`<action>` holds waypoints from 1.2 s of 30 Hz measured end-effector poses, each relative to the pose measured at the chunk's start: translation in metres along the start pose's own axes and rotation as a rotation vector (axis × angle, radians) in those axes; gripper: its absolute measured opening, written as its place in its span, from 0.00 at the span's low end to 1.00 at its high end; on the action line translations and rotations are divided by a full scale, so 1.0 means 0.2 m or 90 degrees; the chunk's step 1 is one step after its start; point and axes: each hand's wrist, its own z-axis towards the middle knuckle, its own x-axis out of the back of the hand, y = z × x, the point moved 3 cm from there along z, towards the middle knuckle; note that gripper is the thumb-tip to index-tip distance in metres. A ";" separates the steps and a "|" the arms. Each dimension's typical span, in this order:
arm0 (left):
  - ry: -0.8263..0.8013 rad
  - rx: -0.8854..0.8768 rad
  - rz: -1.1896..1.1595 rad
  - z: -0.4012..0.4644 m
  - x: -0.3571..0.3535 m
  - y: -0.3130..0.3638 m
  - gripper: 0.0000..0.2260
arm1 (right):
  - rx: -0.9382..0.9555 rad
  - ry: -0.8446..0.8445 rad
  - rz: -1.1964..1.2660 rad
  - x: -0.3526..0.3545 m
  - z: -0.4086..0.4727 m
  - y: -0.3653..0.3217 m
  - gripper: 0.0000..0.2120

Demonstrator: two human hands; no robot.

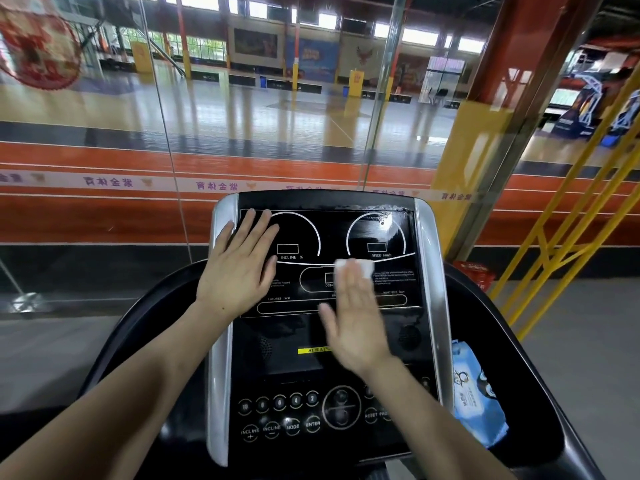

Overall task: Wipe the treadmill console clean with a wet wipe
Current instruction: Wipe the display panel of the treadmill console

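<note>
Step in hand: wiping the display. My right hand [356, 317], grip wide and flat, presses the wet wipe [356, 265] on the console [346, 233] centre. My left hand [239, 268] rests flat at the upper left. Next move, I judge: firm strokes toward the unwiped lower keys.

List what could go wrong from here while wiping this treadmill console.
1. The small white wet wipe is pinned only by the right hand's straight fingers; it could slip out mid-stroke.
2. The left hand rests flat on the glossy black treadmill console, likely leaving fresh smudges.
3. Wiping lower could press the round keypad buttons.
</note>
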 end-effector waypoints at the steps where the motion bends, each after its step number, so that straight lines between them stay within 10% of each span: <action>1: 0.001 0.000 -0.001 0.00 0.00 0.00 0.26 | 0.034 -0.010 0.001 -0.01 -0.01 -0.06 0.36; 10: 0.002 -0.003 0.002 0.00 -0.01 -0.01 0.26 | -0.173 0.067 0.045 0.06 -0.08 0.34 0.38; 17: 0.007 -0.017 -0.001 0.00 0.00 0.00 0.25 | 0.048 -0.010 -0.002 -0.03 0.00 -0.10 0.34; 25: 0.005 0.004 -0.022 0.00 0.01 -0.02 0.25 | -0.163 0.066 0.035 0.03 -0.04 0.23 0.35; 31: -0.009 -0.004 -0.024 0.03 0.01 -0.04 0.24 | 0.079 0.029 -0.006 -0.10 0.01 -0.33 0.33; 36: 0.021 -0.013 -0.063 -0.03 0.02 -0.05 0.23 | 0.030 0.004 -0.045 -0.04 -0.01 -0.01 0.33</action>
